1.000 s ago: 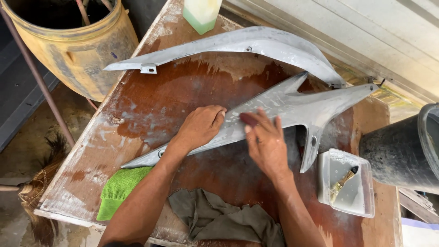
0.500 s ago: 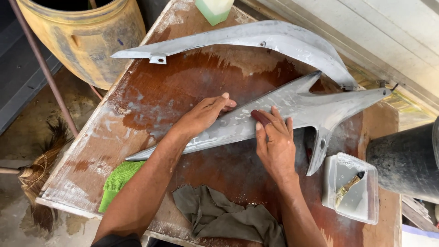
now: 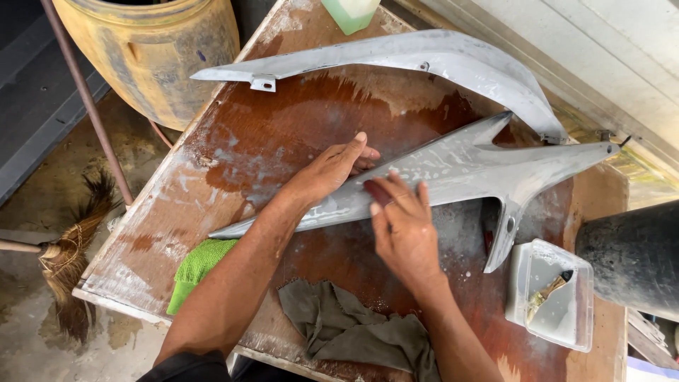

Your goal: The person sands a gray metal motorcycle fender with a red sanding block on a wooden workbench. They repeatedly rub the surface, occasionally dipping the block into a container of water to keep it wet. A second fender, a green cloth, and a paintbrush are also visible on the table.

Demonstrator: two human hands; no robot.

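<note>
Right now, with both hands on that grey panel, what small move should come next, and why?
Probably slide the right hand and its dark sanding pad further along the grey panel. The left hand already pins the panel flat, and the wet stretch toward its pointed end looks unworked.

Bare forearms, no rings or watch; a dark sleeve (image 3: pixel 187 368) on the left arm

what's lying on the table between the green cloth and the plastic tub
In the head view, a crumpled grey rag lies between the green cloth and the tub.
</note>
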